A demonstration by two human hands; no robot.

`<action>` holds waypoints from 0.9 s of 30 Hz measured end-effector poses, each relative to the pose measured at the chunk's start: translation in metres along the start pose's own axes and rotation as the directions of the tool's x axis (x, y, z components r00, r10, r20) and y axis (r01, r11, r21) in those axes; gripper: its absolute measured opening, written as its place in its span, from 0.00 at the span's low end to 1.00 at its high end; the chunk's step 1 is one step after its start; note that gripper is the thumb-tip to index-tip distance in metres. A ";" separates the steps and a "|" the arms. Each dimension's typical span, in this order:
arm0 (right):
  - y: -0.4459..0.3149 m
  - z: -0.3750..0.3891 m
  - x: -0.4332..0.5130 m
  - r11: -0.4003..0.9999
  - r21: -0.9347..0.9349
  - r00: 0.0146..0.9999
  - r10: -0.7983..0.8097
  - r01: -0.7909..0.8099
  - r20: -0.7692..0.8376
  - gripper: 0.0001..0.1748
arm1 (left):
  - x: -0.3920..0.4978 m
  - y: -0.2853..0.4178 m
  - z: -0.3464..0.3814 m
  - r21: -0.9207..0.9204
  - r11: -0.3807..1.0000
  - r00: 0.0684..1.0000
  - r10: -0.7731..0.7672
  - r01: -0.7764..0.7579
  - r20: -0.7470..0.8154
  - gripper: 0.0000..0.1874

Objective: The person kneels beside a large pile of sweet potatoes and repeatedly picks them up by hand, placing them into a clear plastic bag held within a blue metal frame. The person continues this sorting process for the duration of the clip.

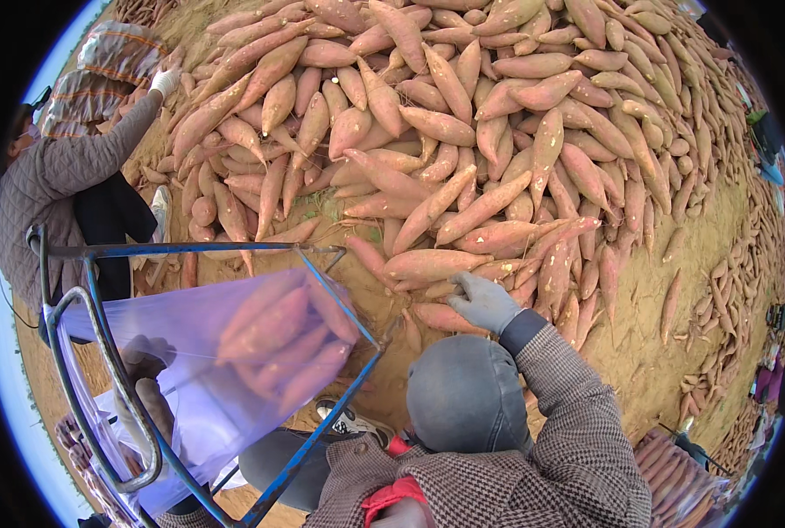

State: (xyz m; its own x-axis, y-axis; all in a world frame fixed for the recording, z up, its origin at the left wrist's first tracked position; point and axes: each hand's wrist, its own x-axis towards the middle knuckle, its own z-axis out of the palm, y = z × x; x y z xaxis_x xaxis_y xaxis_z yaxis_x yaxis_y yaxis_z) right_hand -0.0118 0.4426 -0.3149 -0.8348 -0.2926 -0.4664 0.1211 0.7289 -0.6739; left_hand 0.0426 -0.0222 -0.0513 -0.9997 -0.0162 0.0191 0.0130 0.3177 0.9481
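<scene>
My right hand (488, 302), in a grey glove, reaches into the near edge of a large heap of sweet potatoes (438, 264). Its fingers curl down beside a sweet potato (444, 318); whether they grip it is unclear. To the left, a translucent purple mesh bag (194, 402) is stretched on a blue metal frame (287, 459). Several sweet potatoes (280, 330) lie inside the bag's far end. Behind the film, a dark gloved shape that appears to be my left hand (149, 396) is at the bag's near part; its grip is hidden.
My bent knee (468, 396) and shoe (353, 419) are close to the frame. At left, another person (56, 178) in a quilted jacket reaches toward the heap. Filled bags (95, 72) are stacked beyond. Another filled bag (679, 472) lies at lower right, with more sweet potatoes (729, 310) along the right.
</scene>
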 end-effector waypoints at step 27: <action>-0.040 -0.113 0.284 0.838 -0.465 0.872 0.026 -0.286 -0.490 0.45 | 0.025 -0.008 -0.004 0.144 0.876 0.816 0.482 -0.461 -0.318 0.28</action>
State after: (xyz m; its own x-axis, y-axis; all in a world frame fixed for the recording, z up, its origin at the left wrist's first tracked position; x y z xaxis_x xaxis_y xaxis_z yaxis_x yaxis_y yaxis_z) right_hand -0.3141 0.4000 -0.3559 -0.9875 0.0668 -0.1431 0.0903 0.9822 -0.1647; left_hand 0.0177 -0.0288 -0.0572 -0.8030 -0.1616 0.5736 0.4691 0.4221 0.7757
